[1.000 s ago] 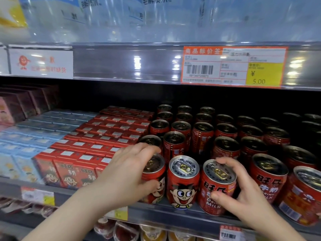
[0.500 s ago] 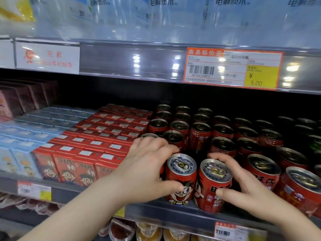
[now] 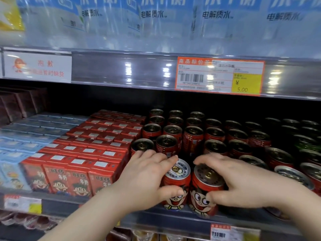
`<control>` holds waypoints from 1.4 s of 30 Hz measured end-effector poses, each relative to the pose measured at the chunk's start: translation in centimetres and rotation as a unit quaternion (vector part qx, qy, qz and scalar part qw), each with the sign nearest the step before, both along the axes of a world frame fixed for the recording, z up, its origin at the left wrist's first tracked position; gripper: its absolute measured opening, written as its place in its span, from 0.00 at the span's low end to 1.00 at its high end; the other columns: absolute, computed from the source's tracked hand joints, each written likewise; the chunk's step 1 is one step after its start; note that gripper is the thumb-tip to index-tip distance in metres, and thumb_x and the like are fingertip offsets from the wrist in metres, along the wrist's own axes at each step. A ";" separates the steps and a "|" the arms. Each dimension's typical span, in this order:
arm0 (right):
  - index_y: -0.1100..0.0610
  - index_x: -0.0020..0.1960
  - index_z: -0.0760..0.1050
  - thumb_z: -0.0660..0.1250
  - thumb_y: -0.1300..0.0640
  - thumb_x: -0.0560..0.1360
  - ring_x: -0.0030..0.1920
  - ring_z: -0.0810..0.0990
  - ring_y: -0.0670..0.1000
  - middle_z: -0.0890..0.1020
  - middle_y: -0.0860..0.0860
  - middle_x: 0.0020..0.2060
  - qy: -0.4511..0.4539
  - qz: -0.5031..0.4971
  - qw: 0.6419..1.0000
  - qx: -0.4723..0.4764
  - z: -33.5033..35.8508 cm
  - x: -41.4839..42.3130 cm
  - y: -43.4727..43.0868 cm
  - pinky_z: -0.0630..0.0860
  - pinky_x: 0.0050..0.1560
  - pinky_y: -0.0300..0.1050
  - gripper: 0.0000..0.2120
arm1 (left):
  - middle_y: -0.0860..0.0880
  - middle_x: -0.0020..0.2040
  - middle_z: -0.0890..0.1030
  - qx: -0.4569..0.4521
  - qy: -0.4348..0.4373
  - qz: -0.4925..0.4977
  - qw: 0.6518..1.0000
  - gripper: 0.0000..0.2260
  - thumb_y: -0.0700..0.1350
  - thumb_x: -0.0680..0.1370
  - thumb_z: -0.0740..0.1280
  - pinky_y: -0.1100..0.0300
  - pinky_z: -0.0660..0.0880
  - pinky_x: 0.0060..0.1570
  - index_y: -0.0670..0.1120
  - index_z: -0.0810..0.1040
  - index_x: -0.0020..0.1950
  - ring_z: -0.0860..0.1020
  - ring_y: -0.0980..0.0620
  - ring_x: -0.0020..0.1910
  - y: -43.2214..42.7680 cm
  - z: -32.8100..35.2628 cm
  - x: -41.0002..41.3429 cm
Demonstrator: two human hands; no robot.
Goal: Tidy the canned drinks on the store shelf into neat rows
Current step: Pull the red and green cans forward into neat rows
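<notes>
— Where are the hands?
— Both are at the front edge of the shelf [image 3: 173,221], each on a red can with a cartoon face. The left hand [image 3: 145,178] grips the left can [image 3: 178,171]. Its fingers curl over the back of the silver lid and its thumb presses on the front, beside the face.
— And the other?
— The right hand [image 3: 243,181] holds the right can [image 3: 199,186] the same way. Its fingers arch over the lid and its thumb hooks onto the front of the body.
— How do the two cans stand?
— Side by side, faces outward, just beside each other. I cannot tell whether they touch. The right can sits a little nearer the shelf's front edge and seems to lean slightly, though the wide lens may cause that.
— What's behind them?
— The other cans [image 3: 192,134] stand upright in rows running toward the back of the shelf, their lids dark in shadow. More of them reach the front edge on the right, past the right wrist.
— And to the left?
— Red cartons [image 3: 90,153] are packed tight right beside the can rows. Blue cartons [image 3: 19,146] follow toward the left edge.
— Above?
— The rail of the upper shelf carries an orange-framed price tag [image 3: 219,75] reading 5.00 and a white sign [image 3: 37,66]. On that shelf stand clear bottles [image 3: 156,23] with blue labels.
</notes>
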State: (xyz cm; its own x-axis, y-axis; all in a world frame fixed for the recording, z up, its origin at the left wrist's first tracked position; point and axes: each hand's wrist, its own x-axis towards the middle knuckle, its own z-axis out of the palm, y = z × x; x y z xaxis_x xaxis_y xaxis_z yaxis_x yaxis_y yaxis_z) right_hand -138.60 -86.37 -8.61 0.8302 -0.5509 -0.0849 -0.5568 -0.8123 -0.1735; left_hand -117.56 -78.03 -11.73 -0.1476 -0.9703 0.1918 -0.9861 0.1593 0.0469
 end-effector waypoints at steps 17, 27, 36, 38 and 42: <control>0.49 0.74 0.58 0.71 0.46 0.70 0.71 0.64 0.52 0.64 0.52 0.73 0.032 0.057 0.996 -0.059 0.7 11.6 -8.2 0.63 0.69 0.44 0.37 | 0.49 0.65 0.75 0.132 0.083 0.152 0.976 0.27 0.58 0.69 0.70 0.63 0.69 0.57 0.51 0.73 0.66 0.73 0.50 0.62 -5.8 4.7 5.9; 0.48 0.71 0.61 0.73 0.53 0.68 0.69 0.65 0.50 0.64 0.47 0.71 0.034 0.021 0.999 -0.027 1.5 10.0 -7.7 0.64 0.65 0.40 0.36 | 0.47 0.63 0.77 0.071 0.132 0.137 0.979 0.24 0.54 0.70 0.71 0.61 0.71 0.57 0.48 0.75 0.64 0.74 0.49 0.61 -7.3 3.6 5.1; 0.53 0.59 0.72 0.69 0.39 0.68 0.51 0.74 0.50 0.76 0.50 0.54 0.093 -0.167 0.982 -0.004 3.5 2.9 -10.7 0.74 0.55 0.44 0.26 | 0.47 0.72 0.62 0.081 0.138 0.081 0.984 0.29 0.58 0.69 0.71 0.55 0.62 0.68 0.57 0.67 0.69 0.61 0.46 0.71 -8.1 4.1 3.6; 0.49 0.58 0.72 0.70 0.36 0.64 0.51 0.75 0.50 0.74 0.46 0.50 0.111 -0.168 0.979 -0.016 2.8 2.7 -10.3 0.75 0.54 0.45 0.28 | 0.47 0.74 0.60 0.123 0.084 0.081 0.985 0.31 0.57 0.70 0.71 0.53 0.60 0.68 0.57 0.64 0.71 0.58 0.45 0.73 -8.6 3.9 2.7; 0.48 0.63 0.70 0.72 0.41 0.66 0.51 0.73 0.47 0.74 0.47 0.54 0.052 -0.119 0.991 -0.034 2.6 2.5 -9.5 0.71 0.48 0.39 0.28 | 0.48 0.72 0.65 0.116 0.000 0.080 0.990 0.30 0.52 0.71 0.71 0.53 0.63 0.67 0.56 0.65 0.71 0.60 0.43 0.70 -9.2 3.3 2.0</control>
